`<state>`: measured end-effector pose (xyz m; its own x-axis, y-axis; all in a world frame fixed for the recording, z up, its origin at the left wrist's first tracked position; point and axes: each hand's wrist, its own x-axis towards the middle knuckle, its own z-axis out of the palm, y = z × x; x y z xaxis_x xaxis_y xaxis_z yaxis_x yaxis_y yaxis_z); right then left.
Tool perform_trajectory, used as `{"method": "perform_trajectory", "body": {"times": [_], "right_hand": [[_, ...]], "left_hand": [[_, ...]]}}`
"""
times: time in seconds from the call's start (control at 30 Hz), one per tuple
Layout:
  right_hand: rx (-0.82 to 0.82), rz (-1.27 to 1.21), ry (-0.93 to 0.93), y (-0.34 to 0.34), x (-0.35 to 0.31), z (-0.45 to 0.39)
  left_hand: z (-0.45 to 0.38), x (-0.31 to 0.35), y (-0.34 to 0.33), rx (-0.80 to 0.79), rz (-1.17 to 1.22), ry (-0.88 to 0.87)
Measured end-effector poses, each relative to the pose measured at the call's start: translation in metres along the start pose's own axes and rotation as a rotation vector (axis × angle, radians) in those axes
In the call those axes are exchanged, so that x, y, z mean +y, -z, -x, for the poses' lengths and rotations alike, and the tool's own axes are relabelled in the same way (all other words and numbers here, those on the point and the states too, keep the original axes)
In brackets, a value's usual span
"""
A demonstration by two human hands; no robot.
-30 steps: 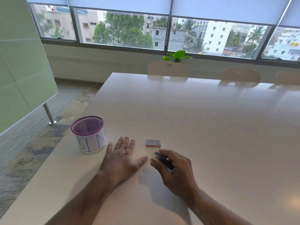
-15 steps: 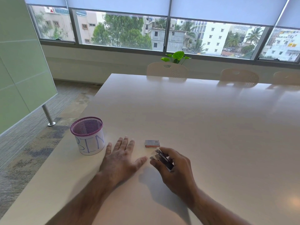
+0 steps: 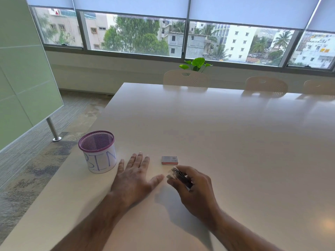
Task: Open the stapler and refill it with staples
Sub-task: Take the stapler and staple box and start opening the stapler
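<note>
A small dark stapler (image 3: 181, 177) is gripped in my right hand (image 3: 194, 189), held just above the white table (image 3: 217, 134) near its front edge; my fingers hide most of it, so whether it is open is unclear. A little beyond it a small red and grey staple box (image 3: 169, 160) lies flat and closed on the table. My left hand (image 3: 135, 176) rests palm down on the table with fingers spread, its thumb close to the stapler's tip, holding nothing.
A purple mesh cup (image 3: 98, 151) with a paper label reading BIN stands left of my left hand near the table's left edge. Chairs (image 3: 185, 78) line the far side under the windows. A green glass panel (image 3: 23, 69) stands left, off the table.
My right hand has lifted and tilted the stapler slightly. My left hand, the staple box and the cup have stayed where they were.
</note>
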<state>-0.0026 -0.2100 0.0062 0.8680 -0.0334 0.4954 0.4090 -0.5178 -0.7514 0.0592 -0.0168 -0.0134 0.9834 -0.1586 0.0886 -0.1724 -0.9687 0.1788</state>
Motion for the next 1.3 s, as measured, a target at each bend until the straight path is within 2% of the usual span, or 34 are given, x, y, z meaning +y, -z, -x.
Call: {"method": "perform_trajectory", "body": {"times": [0.57,0.73,0.87,1.0,1.13,1.3], "right_hand": [[-0.019,-0.036,-0.077,0.0,0.0,-0.001],[-0.111,-0.261,-0.174,0.004,-0.007,-0.004],[-0.113,-0.525,-0.315,0.01,-0.01,-0.008],[-0.108,-0.75,-0.465,0.01,-0.011,-0.013],[-0.14,-0.803,-0.584,0.006,-0.008,-0.013],[-0.2,-0.823,-0.663,0.008,-0.01,-0.013]], "left_hand": [[0.003,0.002,0.005,-0.01,0.03,0.0],[0.005,0.002,0.006,0.039,0.088,-0.02],[0.007,0.004,0.011,0.174,0.278,-0.138],[0.015,0.022,0.023,0.295,0.694,-0.22],[0.024,0.04,0.029,0.206,1.07,-0.233],[0.026,0.043,0.029,0.061,1.249,-0.249]]}}
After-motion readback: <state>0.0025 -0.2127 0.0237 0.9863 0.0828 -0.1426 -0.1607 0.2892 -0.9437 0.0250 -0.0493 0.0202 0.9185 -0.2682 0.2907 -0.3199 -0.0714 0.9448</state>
